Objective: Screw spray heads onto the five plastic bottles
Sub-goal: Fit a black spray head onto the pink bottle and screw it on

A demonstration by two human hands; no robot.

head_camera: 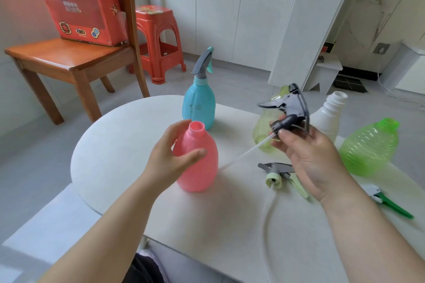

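My left hand (170,156) grips a pink bottle (200,167) with an open neck, upright on the white table (128,145). My right hand (310,156) holds a dark grey spray head (289,108) in the air, its white tube slanting down toward the pink bottle. Behind stands a blue bottle (199,103) with a grey spray head fitted. A pale yellow-green bottle (264,131) sits partly hidden behind my right hand. A white bottle (328,115) and a bright green bottle (370,145) stand open at the right.
Two loose spray heads lie on the table: a pale green one (276,174) with a long tube, and a white-and-green one (388,202) near the right edge. A wooden chair (69,57) with a red box and a red stool (158,37) stand beyond the table.
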